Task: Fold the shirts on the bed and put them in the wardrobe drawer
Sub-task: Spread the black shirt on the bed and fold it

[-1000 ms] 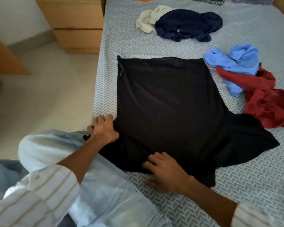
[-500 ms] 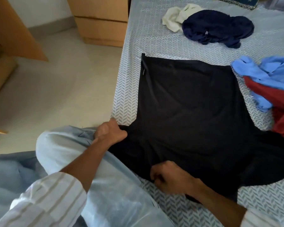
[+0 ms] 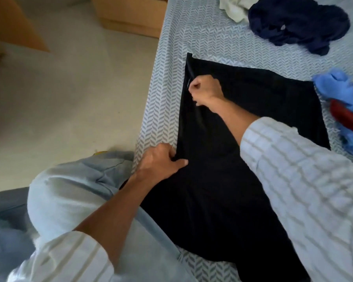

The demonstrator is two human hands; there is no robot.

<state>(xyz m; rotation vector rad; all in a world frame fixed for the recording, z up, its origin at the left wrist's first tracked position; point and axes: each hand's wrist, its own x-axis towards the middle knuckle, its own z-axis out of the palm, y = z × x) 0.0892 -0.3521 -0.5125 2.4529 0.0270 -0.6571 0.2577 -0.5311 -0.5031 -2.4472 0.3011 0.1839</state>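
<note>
Black shirt [image 3: 243,139] lies flat on the bed [image 3: 165,102], long axis lower to upper frame. Left hand [image 3: 161,162] pinches its near left edge; right hand [image 3: 205,89], apparently, grips the far left edge.

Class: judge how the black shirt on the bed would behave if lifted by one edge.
Probably floppy: the black shirt lies flat, creasing where the left hand grips it. Likely light: the right hand moves its edge with a mere pinch.

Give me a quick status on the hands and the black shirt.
Left hand pinches black shirt at near left edge. Right hand grips its left edge farther up. Blue shirt touches its right side.
</note>
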